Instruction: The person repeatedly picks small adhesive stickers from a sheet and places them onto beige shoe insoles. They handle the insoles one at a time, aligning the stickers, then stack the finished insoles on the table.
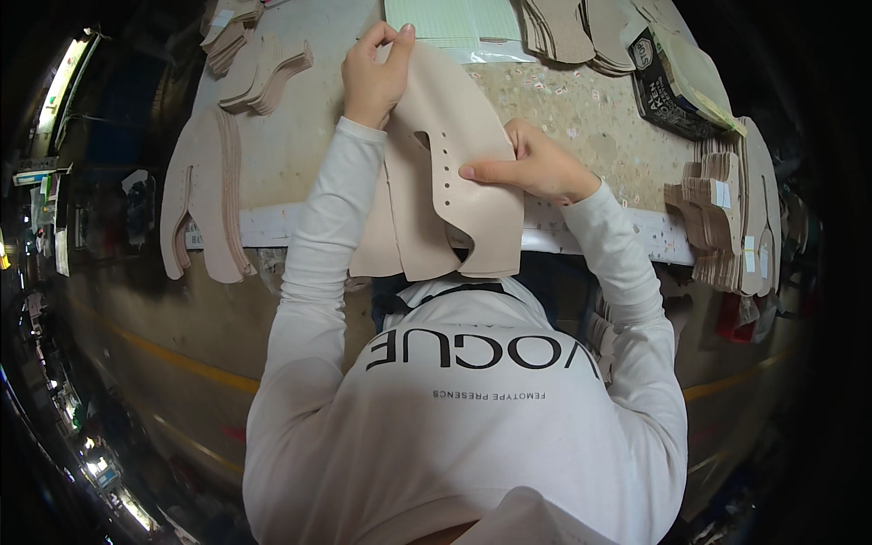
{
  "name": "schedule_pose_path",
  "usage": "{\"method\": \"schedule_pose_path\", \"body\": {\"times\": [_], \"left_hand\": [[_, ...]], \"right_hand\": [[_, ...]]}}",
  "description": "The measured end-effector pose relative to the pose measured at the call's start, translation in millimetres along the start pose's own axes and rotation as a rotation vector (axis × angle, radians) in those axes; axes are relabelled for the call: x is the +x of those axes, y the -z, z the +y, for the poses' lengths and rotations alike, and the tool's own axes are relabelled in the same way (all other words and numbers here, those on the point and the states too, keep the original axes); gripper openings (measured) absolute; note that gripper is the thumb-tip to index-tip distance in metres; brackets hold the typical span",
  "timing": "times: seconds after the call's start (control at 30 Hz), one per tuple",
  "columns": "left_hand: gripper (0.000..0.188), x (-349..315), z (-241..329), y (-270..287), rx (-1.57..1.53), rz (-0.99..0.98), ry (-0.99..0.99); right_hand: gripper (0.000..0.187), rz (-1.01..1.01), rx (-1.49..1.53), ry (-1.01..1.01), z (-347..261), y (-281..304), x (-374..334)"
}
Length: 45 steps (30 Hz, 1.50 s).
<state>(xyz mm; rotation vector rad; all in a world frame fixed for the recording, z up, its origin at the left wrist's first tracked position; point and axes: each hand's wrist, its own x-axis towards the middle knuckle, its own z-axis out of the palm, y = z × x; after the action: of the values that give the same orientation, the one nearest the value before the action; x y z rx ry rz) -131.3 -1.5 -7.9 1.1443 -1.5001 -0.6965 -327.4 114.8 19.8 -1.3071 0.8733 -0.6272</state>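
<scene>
A beige leather shoe upper (486, 213), with a row of punched holes along an inner edge, is held up over the near edge of the table. My left hand (374, 82) pinches its far end between thumb and fingers. On the right side, my right hand (545, 168) grips the edge, thumb on the top face beside the holes and fingers mostly hidden behind. A slit runs lengthwise down the left part of the leather, and the near end hangs just in front of my waist.
Stacked beige leather pieces (227, 191) overhang the table's near left edge. More stacks (718, 209) sit at the right edge, and others (568, 32) at the back. A black box (668, 86) stands at the far right. A pale green lined sheet (454, 20) lies at the back of the speckled table (581, 118).
</scene>
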Motion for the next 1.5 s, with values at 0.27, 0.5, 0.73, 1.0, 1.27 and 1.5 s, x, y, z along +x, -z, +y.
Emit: {"method": "schedule_pose_path", "body": {"times": [0.27,0.5,0.73,1.0,1.27,1.5], "left_hand": [[0.028,6.7,-18.6,0.2,-0.097,-0.062,0.042],[0.025,3.9,-24.5,-6.2,-0.130,-0.091,-0.005],[0.024,11.6,-23.1,-10.4,-0.152,-0.147,0.039],[0.030,-4.3,-7.1,-37.3,-0.281,-0.417,0.372],[0.036,-10.2,12.6,-27.1,-0.389,-0.779,0.421],[0.031,-9.5,10.5,-20.5,-0.593,-0.775,0.460]], "right_hand": [[0.029,-0.047,-0.050,-0.011,11.2,-8.6,-42.7],[0.033,-0.090,-0.010,-0.050,12.9,-16.8,-83.3],[0.023,-0.190,0.128,-0.222,18.4,-11.5,-122.2],[0.017,-0.568,-0.065,-0.074,9.5,38.4,-136.2],[0.025,0.158,-0.157,0.122,-28.9,56.7,-78.6],[0.033,0.482,-0.626,0.510,-22.7,75.5,55.9]]}}
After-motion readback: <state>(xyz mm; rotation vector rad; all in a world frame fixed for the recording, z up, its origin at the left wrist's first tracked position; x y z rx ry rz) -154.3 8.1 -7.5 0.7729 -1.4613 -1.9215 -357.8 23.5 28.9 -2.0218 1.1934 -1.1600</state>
